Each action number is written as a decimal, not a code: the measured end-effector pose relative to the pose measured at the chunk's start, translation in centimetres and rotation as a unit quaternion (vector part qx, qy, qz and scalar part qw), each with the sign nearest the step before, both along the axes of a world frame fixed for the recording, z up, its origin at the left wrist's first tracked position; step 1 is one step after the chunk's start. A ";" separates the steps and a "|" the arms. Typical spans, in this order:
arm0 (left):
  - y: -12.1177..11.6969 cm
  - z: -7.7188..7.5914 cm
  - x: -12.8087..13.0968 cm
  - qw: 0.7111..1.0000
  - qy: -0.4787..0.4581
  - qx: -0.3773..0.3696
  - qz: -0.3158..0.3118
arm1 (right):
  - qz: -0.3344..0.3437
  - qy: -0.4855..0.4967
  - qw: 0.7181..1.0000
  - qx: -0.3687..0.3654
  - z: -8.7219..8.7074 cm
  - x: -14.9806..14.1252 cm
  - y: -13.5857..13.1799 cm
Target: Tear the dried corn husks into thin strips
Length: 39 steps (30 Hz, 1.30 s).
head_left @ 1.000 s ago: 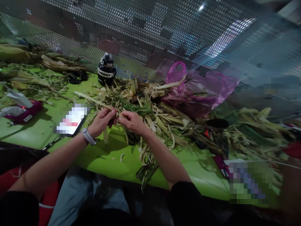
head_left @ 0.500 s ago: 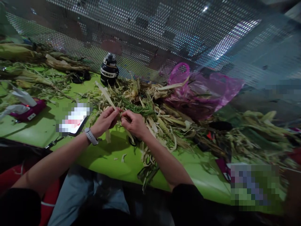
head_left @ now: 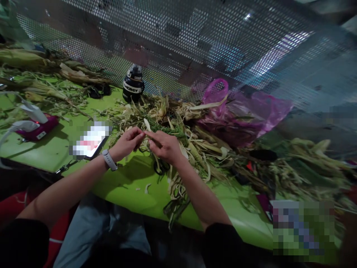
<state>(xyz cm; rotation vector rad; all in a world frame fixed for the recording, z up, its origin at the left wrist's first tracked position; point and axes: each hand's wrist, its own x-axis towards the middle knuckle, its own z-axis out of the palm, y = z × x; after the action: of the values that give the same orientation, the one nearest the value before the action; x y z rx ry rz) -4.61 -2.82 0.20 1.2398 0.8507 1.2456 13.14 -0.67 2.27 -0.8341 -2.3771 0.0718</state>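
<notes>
Strip [head_left: 147, 123], pale, shows just beyond my fingertips near mid-frame, its lower end hidden behind them. Thumb and forefinger press together on my left hand [head_left: 128, 143], anything between them too small to make out, and I cannot tell whether my right hand [head_left: 166, 148] pinches anything. I count one bottle [head_left: 132, 86] upper left of centre, one phone [head_left: 90, 141] at left, its screen blurred, one pink bag [head_left: 242, 115] upper right, and two scraps [head_left: 147, 188] below my hands.
</notes>
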 end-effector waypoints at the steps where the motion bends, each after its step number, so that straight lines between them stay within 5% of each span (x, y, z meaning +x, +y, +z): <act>1: 0.0 -0.1 0.0 1.000 -0.003 0.000 0.005 | 0.002 0.001 1.000 -0.001 0.0 0.0 0.1; 17: -0.3 0.0 0.1 0.999 -0.050 0.005 0.006 | -0.013 0.017 0.989 -0.148 -0.3 -0.4 0.3; 31: -0.3 0.1 -0.1 0.999 -0.022 -0.029 -0.006 | -0.017 0.056 0.989 -0.135 0.0 0.6 0.8; 39: -0.3 -0.7 -0.3 0.992 0.034 -0.068 -0.099 | 0.094 0.076 0.951 -0.285 0.0 0.4 0.3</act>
<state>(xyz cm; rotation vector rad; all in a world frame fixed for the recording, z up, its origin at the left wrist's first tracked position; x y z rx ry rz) -4.92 -3.07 -0.52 1.2303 0.8265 0.9759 13.49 -0.41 2.24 -0.8112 -2.3004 0.9022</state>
